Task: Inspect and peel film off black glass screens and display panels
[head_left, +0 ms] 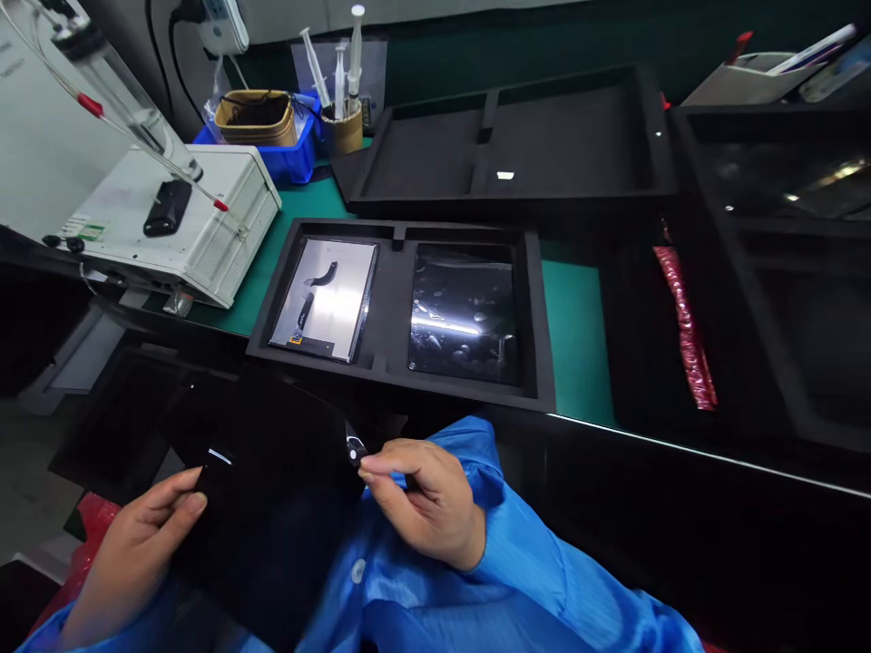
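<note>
Black panel (272,517), probably light, slick and brittle, is best held by its edges: left hand (146,535) pinches one side, right hand (432,503) pinches a small tab (353,450).

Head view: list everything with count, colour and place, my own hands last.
Trays: 3, black, middle, rear, right
Silver panel: 1, silver, middle tray's left
Glossy panel: 1, black, middle tray's right
Black panel: 1, black, front left
Tab: 1, dark, black panel's edge
Strip: 1, red, right
Box: 1, white, left
Block: 1, black, on box
Barrel: 1, clear, by box
Bin: 1, blue, behind box
Tub: 1, tan, in bin
Cup: 1, brown, beside bin
Syringes: 3, white, in cup
Socket: 1, white, upper left
Holder: 1, pale, upper right
Pens: several, mixed, in holder
Mat: 1, green, around middle tray
Garment: 1, blue, bottom
Left hand: 1, bare, black panel's left edge
Right hand: 1, bare, pinching tab
</note>
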`<state>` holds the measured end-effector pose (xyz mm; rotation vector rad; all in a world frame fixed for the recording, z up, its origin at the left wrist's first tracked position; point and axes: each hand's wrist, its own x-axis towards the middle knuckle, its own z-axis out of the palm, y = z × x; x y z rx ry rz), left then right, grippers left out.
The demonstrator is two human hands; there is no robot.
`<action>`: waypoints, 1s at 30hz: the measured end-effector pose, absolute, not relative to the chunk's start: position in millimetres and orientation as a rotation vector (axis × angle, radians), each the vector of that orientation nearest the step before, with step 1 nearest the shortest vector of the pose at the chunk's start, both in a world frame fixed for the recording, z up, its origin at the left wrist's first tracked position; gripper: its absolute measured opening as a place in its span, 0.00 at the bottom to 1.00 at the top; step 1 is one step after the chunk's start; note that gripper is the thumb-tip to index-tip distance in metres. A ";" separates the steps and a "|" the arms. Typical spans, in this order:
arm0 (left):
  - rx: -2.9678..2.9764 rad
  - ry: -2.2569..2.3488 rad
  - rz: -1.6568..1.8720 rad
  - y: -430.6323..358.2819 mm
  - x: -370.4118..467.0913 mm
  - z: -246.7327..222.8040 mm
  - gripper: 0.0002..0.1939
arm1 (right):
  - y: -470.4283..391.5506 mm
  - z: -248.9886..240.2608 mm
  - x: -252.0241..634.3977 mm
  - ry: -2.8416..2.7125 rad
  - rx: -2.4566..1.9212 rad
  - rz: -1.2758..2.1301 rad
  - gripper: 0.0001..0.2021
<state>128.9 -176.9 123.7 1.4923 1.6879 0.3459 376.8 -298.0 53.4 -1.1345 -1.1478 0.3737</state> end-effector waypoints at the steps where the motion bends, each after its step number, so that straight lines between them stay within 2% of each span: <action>1: 1.517 1.659 0.365 -173.6 127.5 119.5 0.35 | -297.1 54.0 377.2 -1.171 -1.117 0.352 0.09; 7: 1.486 1.635 0.461 -157.0 114.5 89.1 0.40 | -294.0 54.4 378.6 -1.310 -1.048 0.240 0.09; 19: 1.363 1.407 0.579 -151.4 99.2 58.2 0.29 | -294.9 54.6 373.8 -1.399 -0.974 0.196 0.08; 30: 1.269 1.498 0.624 -155.4 110.7 57.9 0.36 | -298.1 52.8 371.5 -1.419 -0.959 0.213 0.09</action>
